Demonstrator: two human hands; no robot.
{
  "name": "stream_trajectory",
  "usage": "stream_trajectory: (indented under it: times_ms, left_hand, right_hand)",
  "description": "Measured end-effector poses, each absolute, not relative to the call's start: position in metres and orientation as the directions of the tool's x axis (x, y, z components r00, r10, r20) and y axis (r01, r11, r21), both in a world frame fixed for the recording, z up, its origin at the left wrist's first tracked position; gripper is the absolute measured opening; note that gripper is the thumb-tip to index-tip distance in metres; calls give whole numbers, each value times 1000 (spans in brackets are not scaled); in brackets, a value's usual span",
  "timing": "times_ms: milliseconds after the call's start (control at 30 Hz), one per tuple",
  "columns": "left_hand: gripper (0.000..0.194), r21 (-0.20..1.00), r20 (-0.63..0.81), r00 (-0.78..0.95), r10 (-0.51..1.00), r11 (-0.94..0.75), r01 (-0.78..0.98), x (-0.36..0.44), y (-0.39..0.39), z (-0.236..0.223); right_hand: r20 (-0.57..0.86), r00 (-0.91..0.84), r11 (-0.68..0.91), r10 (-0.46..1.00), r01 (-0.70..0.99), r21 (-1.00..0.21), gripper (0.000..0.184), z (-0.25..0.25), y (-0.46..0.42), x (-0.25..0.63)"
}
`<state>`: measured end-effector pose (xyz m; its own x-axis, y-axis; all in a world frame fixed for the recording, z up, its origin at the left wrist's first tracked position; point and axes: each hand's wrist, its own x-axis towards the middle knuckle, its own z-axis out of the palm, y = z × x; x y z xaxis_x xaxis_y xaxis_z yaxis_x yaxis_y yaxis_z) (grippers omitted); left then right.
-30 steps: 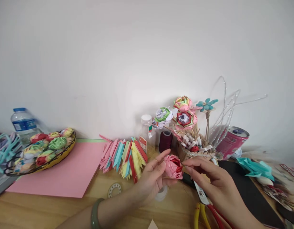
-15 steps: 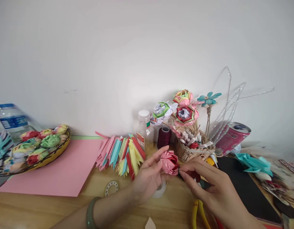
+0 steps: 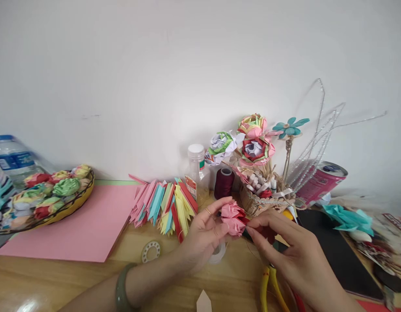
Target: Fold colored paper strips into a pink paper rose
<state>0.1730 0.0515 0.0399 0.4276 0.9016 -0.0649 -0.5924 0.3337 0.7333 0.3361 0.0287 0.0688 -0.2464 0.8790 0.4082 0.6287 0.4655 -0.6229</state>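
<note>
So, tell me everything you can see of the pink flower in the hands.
The pink flower looks like folded paper, with pointed pink outer petals and red ones inside. It is held above the wooden table, its red side facing the right hand. The left hand grips it; the right fingertips are at its red edge.

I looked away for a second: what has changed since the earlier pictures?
The pink paper flower has turned in the left hand; less of its red centre shows now. The right hand remains at its open side. Nothing was let go. The spool and paper strips stayed put; the camera's view shifted.
</note>
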Motion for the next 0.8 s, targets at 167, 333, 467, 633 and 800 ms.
stream_trajectory:
  times_ms: [167, 333, 467, 633, 800]
  left_hand:
    - [43, 736, -65, 418, 906, 326, -593, 173, 50, 43]
    - [43, 731, -80, 410, 908, 334, -596, 174, 50, 43]
    - [45, 750, -86, 409, 908, 329, -574, 175, 50, 41]
    - [49, 754, -98, 415, 905, 339, -563, 175, 50, 41]
    - [46, 761, -100, 390, 915, 323, -562, 176, 50, 42]
  right_hand:
    - [364, -264, 448, 893, 589, -673, 9, 68, 28, 336]
    - [304, -249, 392, 920, 556, -733, 11, 68, 29, 336]
    - [185, -226, 276, 956, 493, -825, 15, 70, 32, 336]
    - [89, -230, 191, 969, 470, -862, 20, 73, 35, 338]
    - [9, -231, 114, 973, 445, -888, 21, 72, 36, 341]
